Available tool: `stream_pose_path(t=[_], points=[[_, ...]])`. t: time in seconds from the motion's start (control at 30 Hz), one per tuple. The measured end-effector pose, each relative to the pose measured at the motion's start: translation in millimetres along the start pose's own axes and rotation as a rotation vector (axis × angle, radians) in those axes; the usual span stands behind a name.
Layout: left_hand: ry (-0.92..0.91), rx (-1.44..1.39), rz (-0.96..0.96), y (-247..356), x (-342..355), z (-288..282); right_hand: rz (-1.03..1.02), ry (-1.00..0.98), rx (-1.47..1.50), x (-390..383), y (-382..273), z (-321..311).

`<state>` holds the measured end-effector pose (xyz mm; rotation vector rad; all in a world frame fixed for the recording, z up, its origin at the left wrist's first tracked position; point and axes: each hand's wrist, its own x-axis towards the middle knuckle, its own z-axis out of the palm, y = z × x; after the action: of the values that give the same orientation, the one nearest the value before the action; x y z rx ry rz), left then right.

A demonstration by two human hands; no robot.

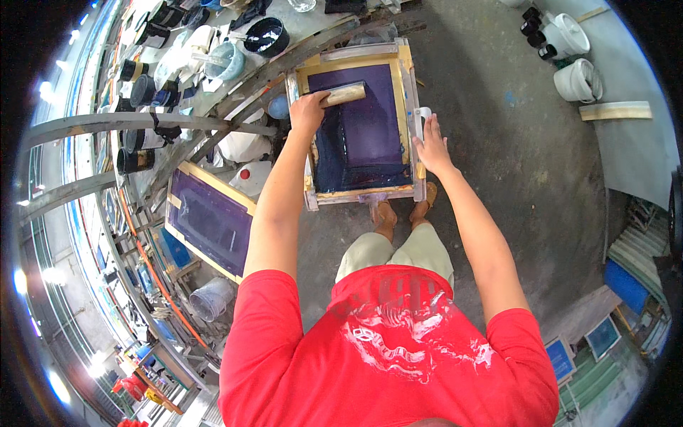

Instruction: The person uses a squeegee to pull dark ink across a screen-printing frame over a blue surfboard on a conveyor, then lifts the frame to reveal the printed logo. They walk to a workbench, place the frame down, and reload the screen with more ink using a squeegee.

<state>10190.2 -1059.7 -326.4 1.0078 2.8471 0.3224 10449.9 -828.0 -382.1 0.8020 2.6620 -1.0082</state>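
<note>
A screen printing frame (409, 78) with yellow-taped wooden edges lies in front of me, its mesh dark purple. Thick dark ink (329, 153) covers the mesh along its left and near sides. My left hand (308, 112) is closed round the left end of a wooden squeegee (345, 94), which lies across the upper part of the mesh. Against the frame's right side rests my right hand (432, 148), fingers stretched out, just below a white handle-like piece (425, 114). Nothing shows in that hand.
Left of me leans a second purple screen (211, 213). A cluttered bench holds a tub of dark ink (267, 37), a light blue bucket (225, 61) and several jars. White buckets (578, 80) stand at the far right. A clear bucket (211, 297) sits below the second screen.
</note>
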Motion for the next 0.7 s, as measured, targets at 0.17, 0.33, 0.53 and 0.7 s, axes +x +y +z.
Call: stream_pose_path(t=[0.17,0.33,0.53,0.7], points=[[0.026,-0.025,-0.009,5.3,-62.9,20.2,0.034,-0.013,-0.018,2.0,-5.1,-1.7],[0.047,-0.043,0.039,22.5,-162.6,49.5,0.052,-0.016,-0.007,4.7,-6.7,0.3],[0.033,-0.012,0.127,41.3,-243.3,70.4,0.033,0.019,-0.014,10.3,-3.0,7.0],[0.15,-0.046,0.174,54.6,-270.2,68.9,-0.002,0.045,-0.019,13.6,4.4,11.2]])
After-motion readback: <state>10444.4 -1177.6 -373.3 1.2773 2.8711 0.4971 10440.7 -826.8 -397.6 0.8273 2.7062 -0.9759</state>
